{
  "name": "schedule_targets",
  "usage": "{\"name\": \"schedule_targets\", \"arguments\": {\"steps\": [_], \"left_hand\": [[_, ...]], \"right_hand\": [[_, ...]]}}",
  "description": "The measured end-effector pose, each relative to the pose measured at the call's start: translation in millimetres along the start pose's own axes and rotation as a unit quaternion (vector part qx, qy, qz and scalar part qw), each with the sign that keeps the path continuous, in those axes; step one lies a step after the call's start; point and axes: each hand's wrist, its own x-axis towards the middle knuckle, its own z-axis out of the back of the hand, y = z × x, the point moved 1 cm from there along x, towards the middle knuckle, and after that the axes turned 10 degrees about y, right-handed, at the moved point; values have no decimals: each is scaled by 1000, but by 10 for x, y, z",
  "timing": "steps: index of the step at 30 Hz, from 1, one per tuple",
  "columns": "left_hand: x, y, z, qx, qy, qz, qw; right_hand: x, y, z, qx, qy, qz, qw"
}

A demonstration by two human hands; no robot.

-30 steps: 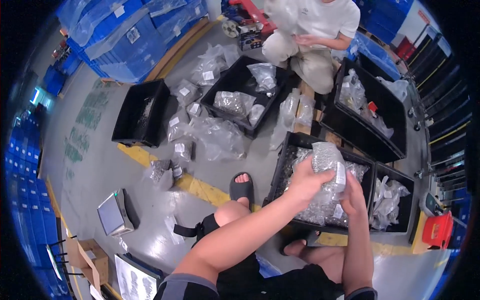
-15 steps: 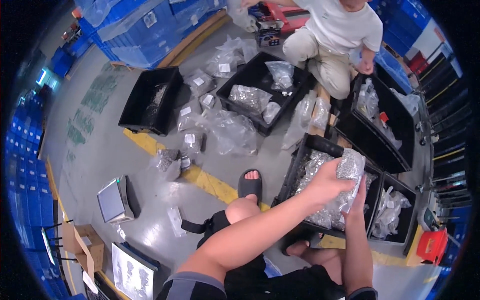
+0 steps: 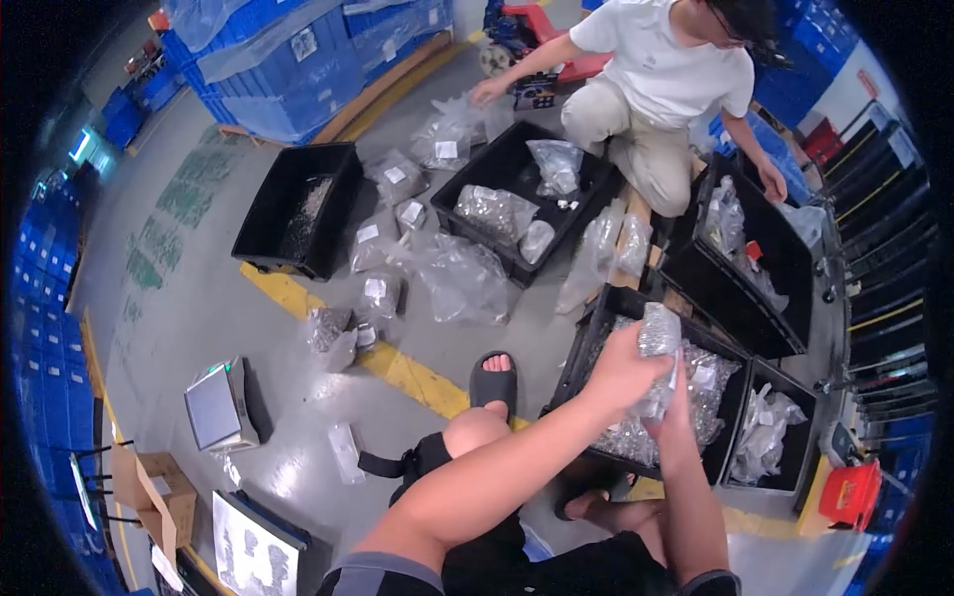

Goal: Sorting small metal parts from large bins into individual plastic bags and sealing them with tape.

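A clear plastic bag of small silvery parts (image 3: 660, 332) is held up between both my hands. My left hand (image 3: 622, 372) is wrapped round its left side, fingers closed. Against the bag's lower right side lies my right hand (image 3: 676, 421), its fingers partly hidden behind the bag. Below them stands a black crate (image 3: 568, 370) holding several more clear bags of shiny parts (image 3: 708, 377). A smaller black bin (image 3: 736, 459) with crumpled clear bags (image 3: 767, 429) adjoins it on the right.
A co-worker in a white shirt (image 3: 664, 50) kneels ahead between a black crate (image 3: 527, 260) of bags and a tilted black crate (image 3: 730, 278). Bagged parts (image 3: 376, 294) lie on the floor, with a scale (image 3: 221, 405) at left. A red bin (image 3: 851, 495) stands right.
The bag in my hands has moved left over the crate. The co-worker leans forward, one hand at the floor bags and the other moved beyond the tilted crate's edge.
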Motion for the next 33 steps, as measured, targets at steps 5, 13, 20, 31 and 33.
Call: {"name": "schedule_targets", "arguments": {"steps": [5, 13, 20, 31, 33], "left_hand": [[42, -98, 60, -33, 20, 34, 999], [96, -24, -62, -168, 78, 94, 978], [94, 517, -420, -252, 0, 165, 954], [166, 669, -537, -213, 52, 143, 965], [188, 807, -549, -223, 38, 183, 957]], "right_hand": [[-146, 139, -293, 33, -9, -8, 999], [-603, 1017, -438, -474, -96, 243, 841], [-780, 1252, -300, -617, -168, 224, 736], [-635, 1228, 337, -343, -120, 220, 905], [-566, 1270, 512, -417, -160, 161, 880]]}}
